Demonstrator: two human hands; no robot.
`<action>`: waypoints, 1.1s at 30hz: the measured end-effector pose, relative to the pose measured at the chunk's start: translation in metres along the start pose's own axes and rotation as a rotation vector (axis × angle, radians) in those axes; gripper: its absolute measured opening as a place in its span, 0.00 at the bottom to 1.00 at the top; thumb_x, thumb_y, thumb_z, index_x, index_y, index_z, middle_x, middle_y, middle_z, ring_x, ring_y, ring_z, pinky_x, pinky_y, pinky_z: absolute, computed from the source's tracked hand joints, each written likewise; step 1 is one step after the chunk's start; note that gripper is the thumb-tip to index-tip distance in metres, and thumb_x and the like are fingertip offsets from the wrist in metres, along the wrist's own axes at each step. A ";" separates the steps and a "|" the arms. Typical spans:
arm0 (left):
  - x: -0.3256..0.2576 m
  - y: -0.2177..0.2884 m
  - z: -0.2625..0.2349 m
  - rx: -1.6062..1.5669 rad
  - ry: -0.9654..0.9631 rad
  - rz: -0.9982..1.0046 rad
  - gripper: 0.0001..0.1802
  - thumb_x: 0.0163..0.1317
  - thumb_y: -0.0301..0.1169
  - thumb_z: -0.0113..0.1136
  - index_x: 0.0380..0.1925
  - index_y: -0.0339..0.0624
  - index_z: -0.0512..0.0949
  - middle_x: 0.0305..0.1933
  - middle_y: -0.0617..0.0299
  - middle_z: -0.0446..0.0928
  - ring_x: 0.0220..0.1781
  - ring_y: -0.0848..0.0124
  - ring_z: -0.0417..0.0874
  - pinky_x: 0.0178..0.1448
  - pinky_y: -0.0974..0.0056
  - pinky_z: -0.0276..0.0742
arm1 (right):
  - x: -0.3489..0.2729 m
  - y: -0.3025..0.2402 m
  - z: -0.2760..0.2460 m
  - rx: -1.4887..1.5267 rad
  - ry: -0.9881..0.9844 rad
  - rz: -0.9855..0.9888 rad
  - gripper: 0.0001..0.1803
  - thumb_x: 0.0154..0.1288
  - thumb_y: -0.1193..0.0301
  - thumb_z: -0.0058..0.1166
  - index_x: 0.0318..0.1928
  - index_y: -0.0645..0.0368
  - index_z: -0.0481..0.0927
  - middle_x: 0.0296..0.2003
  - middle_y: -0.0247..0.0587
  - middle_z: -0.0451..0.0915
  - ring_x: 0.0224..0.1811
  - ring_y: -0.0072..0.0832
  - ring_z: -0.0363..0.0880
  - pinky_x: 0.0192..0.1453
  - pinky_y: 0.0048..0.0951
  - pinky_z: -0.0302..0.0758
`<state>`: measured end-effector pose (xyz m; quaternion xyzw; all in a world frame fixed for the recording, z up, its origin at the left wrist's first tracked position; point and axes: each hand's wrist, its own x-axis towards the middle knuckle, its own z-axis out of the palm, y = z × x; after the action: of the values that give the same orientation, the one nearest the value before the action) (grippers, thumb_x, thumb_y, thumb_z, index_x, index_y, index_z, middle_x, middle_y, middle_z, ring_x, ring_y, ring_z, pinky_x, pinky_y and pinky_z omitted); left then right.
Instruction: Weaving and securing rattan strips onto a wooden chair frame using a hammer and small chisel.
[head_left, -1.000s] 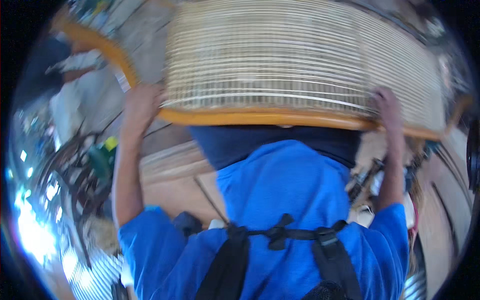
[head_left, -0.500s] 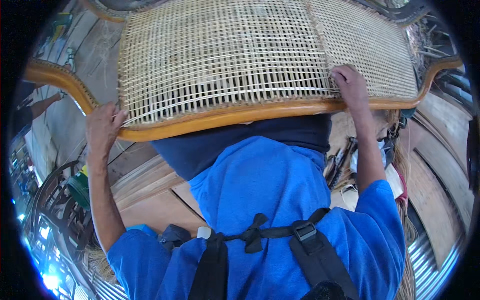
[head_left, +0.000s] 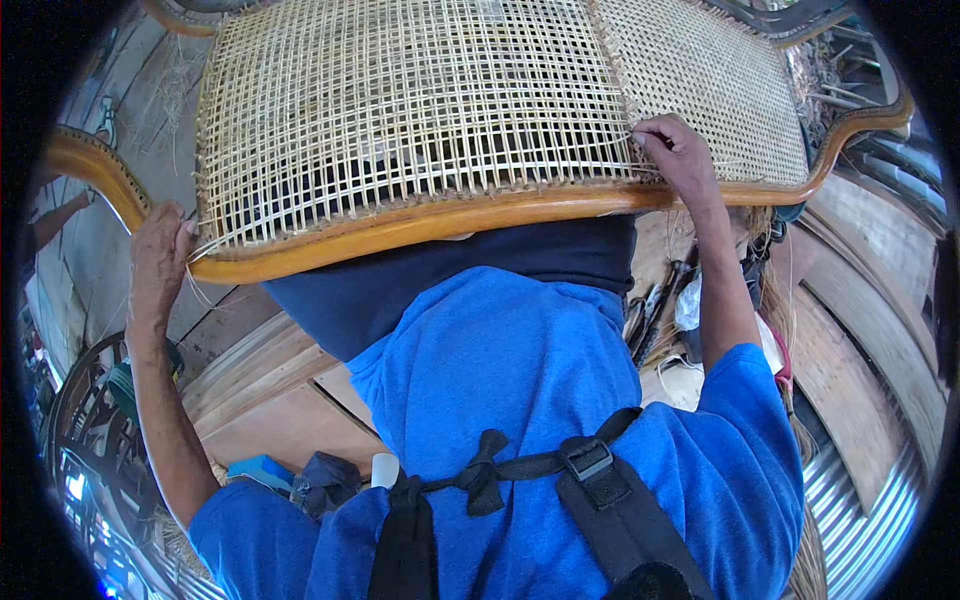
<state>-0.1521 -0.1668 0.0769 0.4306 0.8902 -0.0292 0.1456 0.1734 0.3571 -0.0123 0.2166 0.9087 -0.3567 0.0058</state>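
Across my lap lies a woven cane panel in an orange-brown wooden frame. Its mesh is looser along the near edge, and a pale cane strand runs crosswise there. At the frame's near left corner, my left hand is closed on the end of a cane strand, beside the wood. My right hand rests over the weave near the ridge between the two cane sections, thumb and fingers pinched together. What lies between those right fingertips is too small to make out.
A curved frame arm juts out at the left, another at the right. Wooden boards lie on the left, with dark tools right of my lap. Corrugated metal sheet shows at the lower right.
The panel and both hands sit farther left in the picture as the view shifts. Both hands keep about the same places on the panel.
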 end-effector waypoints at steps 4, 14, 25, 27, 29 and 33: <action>-0.008 -0.018 0.012 0.024 0.048 0.078 0.13 0.63 0.30 0.51 0.43 0.32 0.73 0.46 0.45 0.74 0.47 0.48 0.76 0.51 0.55 0.71 | 0.004 -0.017 -0.005 0.089 -0.017 0.238 0.10 0.59 0.71 0.59 0.40 0.61 0.81 0.31 0.37 0.79 0.32 0.24 0.75 0.40 0.22 0.72; -0.007 -0.013 0.005 -0.074 0.023 -0.034 0.12 0.64 0.28 0.51 0.43 0.31 0.73 0.47 0.44 0.74 0.47 0.48 0.76 0.53 0.56 0.71 | 0.017 -0.015 0.001 0.008 -0.044 0.295 0.15 0.57 0.62 0.62 0.36 0.61 0.78 0.24 0.37 0.75 0.27 0.23 0.71 0.34 0.27 0.69; -0.020 -0.020 0.002 0.108 -0.112 -0.063 0.15 0.63 0.34 0.51 0.43 0.32 0.73 0.46 0.44 0.74 0.50 0.47 0.75 0.55 0.54 0.71 | -0.082 -0.004 -0.082 0.456 0.683 0.386 0.10 0.66 0.65 0.54 0.40 0.59 0.81 0.26 0.30 0.77 0.27 0.11 0.70 0.30 0.14 0.66; -0.006 -0.012 -0.010 0.119 -0.168 -0.054 0.15 0.63 0.34 0.52 0.43 0.32 0.73 0.45 0.44 0.74 0.50 0.47 0.75 0.55 0.54 0.71 | -0.123 0.008 -0.068 0.331 0.583 0.641 0.10 0.66 0.67 0.53 0.41 0.61 0.79 0.25 0.31 0.78 0.27 0.15 0.72 0.31 0.19 0.69; 0.015 0.019 -0.024 0.099 -0.402 -0.306 0.15 0.62 0.34 0.53 0.42 0.33 0.73 0.45 0.44 0.74 0.49 0.47 0.75 0.54 0.54 0.71 | -0.173 0.035 -0.036 -0.015 0.311 0.725 0.11 0.65 0.67 0.51 0.42 0.61 0.78 0.31 0.46 0.81 0.36 0.36 0.81 0.43 0.33 0.75; 0.039 0.043 -0.031 0.263 -0.152 -0.105 0.14 0.61 0.32 0.55 0.42 0.33 0.75 0.48 0.45 0.74 0.50 0.47 0.75 0.55 0.53 0.70 | -0.250 0.054 0.035 -0.011 0.136 0.808 0.13 0.63 0.63 0.52 0.42 0.59 0.78 0.38 0.54 0.79 0.44 0.51 0.77 0.46 0.43 0.73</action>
<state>-0.1492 -0.1050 0.0984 0.3955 0.8863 -0.1858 0.1533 0.4163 0.2724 -0.0320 0.5793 0.7507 -0.3057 0.0865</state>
